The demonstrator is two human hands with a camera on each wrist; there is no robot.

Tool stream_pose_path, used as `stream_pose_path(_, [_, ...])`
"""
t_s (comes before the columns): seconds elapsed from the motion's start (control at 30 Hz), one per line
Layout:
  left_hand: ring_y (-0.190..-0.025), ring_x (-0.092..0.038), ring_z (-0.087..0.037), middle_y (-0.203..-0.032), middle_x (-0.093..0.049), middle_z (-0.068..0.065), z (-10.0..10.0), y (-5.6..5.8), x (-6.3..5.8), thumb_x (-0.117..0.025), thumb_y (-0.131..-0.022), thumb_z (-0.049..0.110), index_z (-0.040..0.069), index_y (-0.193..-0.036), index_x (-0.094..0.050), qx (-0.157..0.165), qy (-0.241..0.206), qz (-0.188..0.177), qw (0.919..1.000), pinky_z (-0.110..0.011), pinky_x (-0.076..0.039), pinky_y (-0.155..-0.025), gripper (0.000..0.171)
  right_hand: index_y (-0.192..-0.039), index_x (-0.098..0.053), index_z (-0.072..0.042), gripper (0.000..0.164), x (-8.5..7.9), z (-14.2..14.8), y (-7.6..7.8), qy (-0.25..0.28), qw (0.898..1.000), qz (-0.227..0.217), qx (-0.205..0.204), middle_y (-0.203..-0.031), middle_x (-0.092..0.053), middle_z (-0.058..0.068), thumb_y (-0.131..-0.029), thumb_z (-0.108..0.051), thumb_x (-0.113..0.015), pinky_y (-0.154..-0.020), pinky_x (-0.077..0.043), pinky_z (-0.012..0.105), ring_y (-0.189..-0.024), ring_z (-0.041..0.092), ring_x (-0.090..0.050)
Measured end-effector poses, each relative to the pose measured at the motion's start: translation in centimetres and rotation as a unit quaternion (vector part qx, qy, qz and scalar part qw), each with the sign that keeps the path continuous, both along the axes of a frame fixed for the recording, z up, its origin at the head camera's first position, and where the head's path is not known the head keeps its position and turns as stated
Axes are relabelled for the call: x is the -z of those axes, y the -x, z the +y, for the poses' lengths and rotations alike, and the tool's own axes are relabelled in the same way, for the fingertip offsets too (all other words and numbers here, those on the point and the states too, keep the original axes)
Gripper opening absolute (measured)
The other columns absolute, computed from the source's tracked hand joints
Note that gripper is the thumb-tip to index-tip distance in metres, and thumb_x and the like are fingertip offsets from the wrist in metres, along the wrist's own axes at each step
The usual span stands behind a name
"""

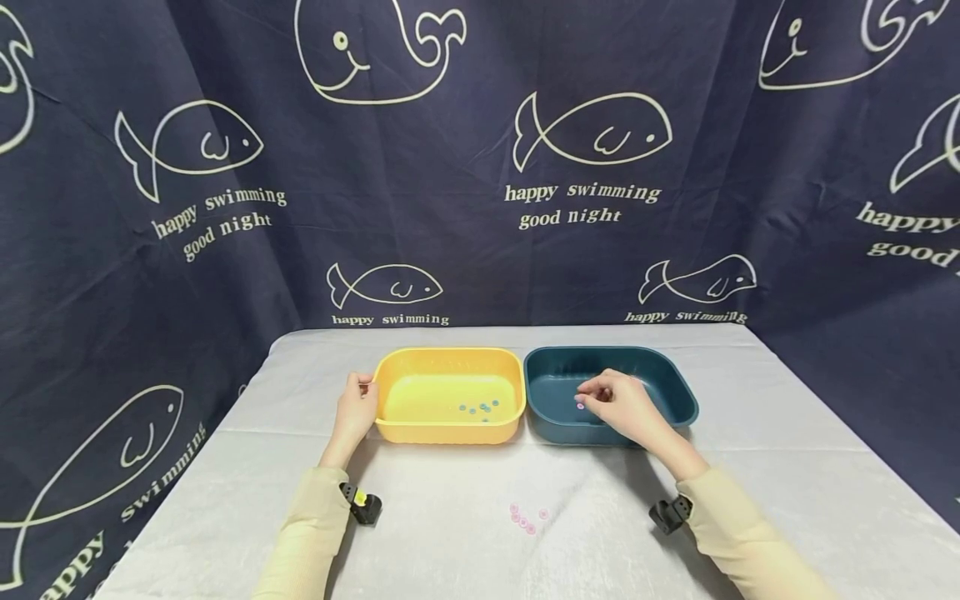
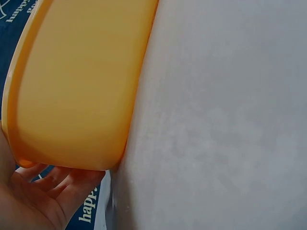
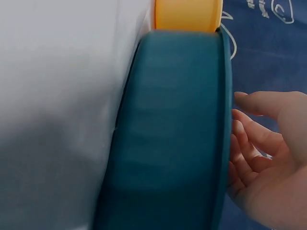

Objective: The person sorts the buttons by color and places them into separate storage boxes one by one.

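My left hand (image 1: 357, 410) grips the left end of a yellow basin (image 1: 450, 433), thumb at the rim and fingers against the end wall in the left wrist view. Several small blue buttons (image 1: 472, 411) lie on its floor, toward the right. My right hand (image 1: 621, 407) is over the dark teal basin (image 1: 555, 429), thumb and index fingertip apart in the right wrist view. Just below the fingertips shows a small pink button (image 1: 580, 407). The teal wall hides part of the right fingertips in the right wrist view.
Several pink buttons (image 1: 522, 522) lie on the pale tablecloth (image 1: 450, 492) in front of the basins, one a little apart to the right. The two basins stand side by side. Behind the table hangs a dark blue curtain (image 1: 480, 242) with fish drawings.
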State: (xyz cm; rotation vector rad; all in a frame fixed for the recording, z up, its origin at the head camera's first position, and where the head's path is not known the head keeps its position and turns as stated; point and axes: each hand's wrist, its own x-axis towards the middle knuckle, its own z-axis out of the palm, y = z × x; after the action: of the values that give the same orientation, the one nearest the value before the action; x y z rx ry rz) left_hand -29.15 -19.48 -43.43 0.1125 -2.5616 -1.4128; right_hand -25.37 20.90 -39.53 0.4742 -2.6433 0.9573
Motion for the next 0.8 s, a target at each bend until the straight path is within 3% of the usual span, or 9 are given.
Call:
stream_pose_path(0.53, [-0.116, -0.050, -0.044, -0.124, -0.050, -0.034, 0.1, 0.0, -0.1, -0.035, -0.097, 0.012, -0.004, -0.121, -0.041, -0.001, -0.006, -0.003, 1.0000, -0.052, -0.044, -0.095, 0.030, -0.087, -0.073, -0.008, 0.014, -0.5, -1.8, -2.0, 0.003, 0.998, 0.045, -0.047, -0.070, -0.056, -0.009, -0.077, -0.017, -0.076, -0.059, -0.046, 0.020, -0.065, 0.002, -0.051])
stream_pose_path(0.8, [-0.116, -0.050, -0.045, -0.124, -0.049, -0.034, 0.1, 0.0, -0.2, -0.035, -0.097, 0.012, -0.004, -0.122, -0.041, 0.000, -0.008, -0.006, 1.0000, -0.052, -0.044, -0.095, 0.030, -0.086, -0.073, -0.009, 0.012, -0.1, -2.3, -2.5, 0.009, 0.994, 0.058, -0.088, -0.072, -0.056, -0.010, -0.076, -0.015, -0.077, -0.060, -0.049, 0.027, -0.066, 0.004, -0.052])
